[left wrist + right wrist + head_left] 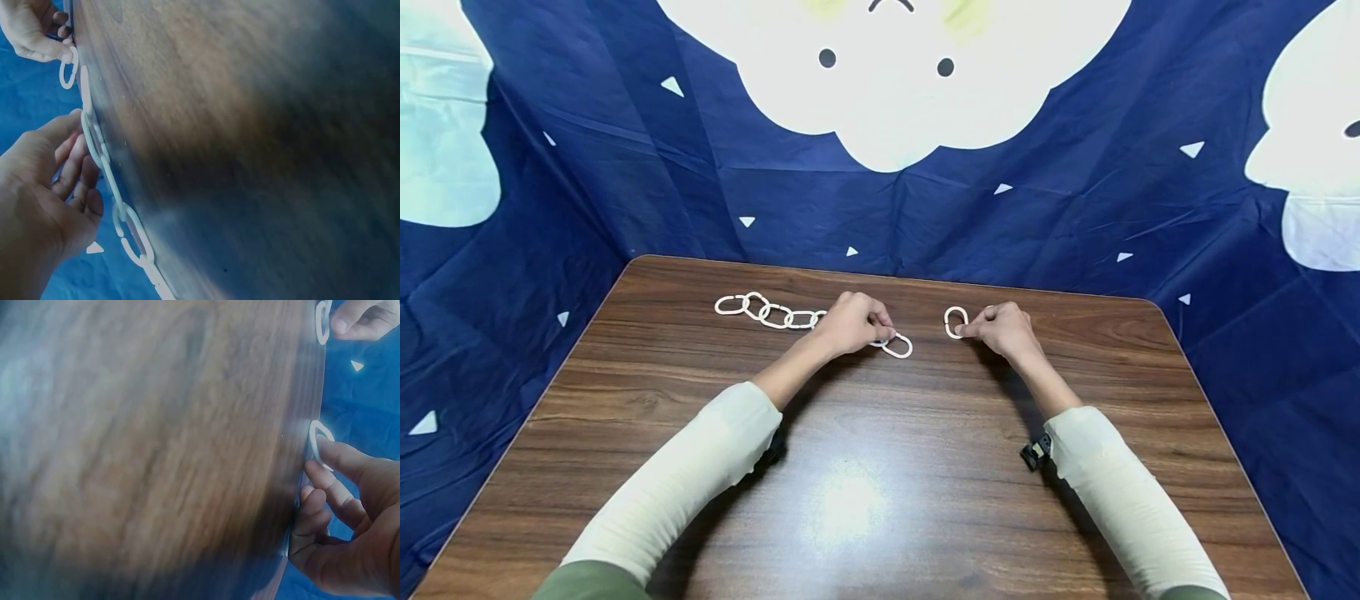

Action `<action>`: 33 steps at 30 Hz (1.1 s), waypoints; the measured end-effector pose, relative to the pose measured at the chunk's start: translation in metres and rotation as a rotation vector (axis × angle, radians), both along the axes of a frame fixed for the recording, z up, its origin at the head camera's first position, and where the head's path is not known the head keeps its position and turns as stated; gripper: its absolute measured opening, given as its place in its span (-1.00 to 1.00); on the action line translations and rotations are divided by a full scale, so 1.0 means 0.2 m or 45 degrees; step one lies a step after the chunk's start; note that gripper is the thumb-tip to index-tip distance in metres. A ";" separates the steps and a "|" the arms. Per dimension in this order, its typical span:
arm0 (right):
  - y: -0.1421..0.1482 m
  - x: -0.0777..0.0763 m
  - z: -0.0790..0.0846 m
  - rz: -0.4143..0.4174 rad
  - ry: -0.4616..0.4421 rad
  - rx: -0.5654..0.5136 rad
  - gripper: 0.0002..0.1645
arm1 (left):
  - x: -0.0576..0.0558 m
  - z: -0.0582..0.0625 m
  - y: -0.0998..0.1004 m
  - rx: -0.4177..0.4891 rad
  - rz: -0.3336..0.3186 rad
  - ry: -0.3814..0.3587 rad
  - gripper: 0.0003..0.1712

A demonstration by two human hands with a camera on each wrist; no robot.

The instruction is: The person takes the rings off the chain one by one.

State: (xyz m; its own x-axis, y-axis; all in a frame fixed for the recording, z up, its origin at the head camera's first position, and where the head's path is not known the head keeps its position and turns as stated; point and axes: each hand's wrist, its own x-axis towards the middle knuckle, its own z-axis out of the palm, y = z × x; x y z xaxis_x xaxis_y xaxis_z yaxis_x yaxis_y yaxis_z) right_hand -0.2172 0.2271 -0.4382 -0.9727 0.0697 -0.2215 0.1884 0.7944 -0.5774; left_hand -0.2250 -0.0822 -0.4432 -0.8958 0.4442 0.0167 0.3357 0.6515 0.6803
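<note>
A chain of several white oval links lies along the far part of the table, partly covered by my left hand. That hand's thumb and fingertip pinch the chain close to its right end, where the last link sticks out. In the left wrist view, the chain runs past the curved fingers. To the right, my right hand pinches a separate white link between thumb and index finger. The right wrist view shows this link upright at the fingertips. A gap separates it from the chain.
The brown wooden table has its far edge just beyond both hands. Behind it hangs a blue cloth with white cloud shapes. A small black device sits at the right wrist.
</note>
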 end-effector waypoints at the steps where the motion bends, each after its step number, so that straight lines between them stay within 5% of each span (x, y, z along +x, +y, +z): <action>1: 0.00 0.01 0.01 -0.003 -0.009 0.004 -0.62 | 0.02 0.03 0.00 0.012 0.010 -0.008 -0.92; 9: -0.03 0.04 0.06 -0.022 -0.010 -0.024 -0.62 | 0.03 0.06 -0.04 0.060 0.052 -0.023 -0.92; 10: -0.03 0.04 0.06 -0.025 -0.016 -0.023 -0.61 | 0.00 0.02 -0.06 0.082 0.033 -0.021 -0.88; 12: 0.00 0.01 0.00 -0.010 -0.005 -0.010 -0.57 | 0.00 0.03 -0.07 0.084 0.029 -0.023 -0.88; 16: 0.00 0.01 0.00 -0.009 -0.008 -0.013 -0.62 | 0.01 0.04 -0.08 0.062 0.037 -0.026 -0.86; 17: 0.00 0.01 0.01 -0.008 -0.004 -0.015 -0.61 | 0.04 0.08 -0.07 0.041 0.055 -0.031 -0.89; 19: -0.03 0.05 0.06 -0.025 -0.018 -0.036 -0.63 | 0.05 0.08 -0.08 0.030 0.061 -0.025 -0.89; 33: -0.06 0.10 0.08 0.043 0.036 -0.040 -0.64 | 0.07 0.08 -0.15 0.034 0.039 -0.029 -0.92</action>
State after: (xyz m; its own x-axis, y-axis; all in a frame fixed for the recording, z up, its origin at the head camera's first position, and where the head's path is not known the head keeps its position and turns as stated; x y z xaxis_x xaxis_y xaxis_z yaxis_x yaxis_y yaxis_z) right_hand -0.1980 0.2159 -0.4226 -0.9803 0.0301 -0.1952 0.1448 0.7813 -0.6071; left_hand -0.2103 -0.1131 -0.4276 -0.9091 0.4165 0.0077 0.3003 0.6424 0.7051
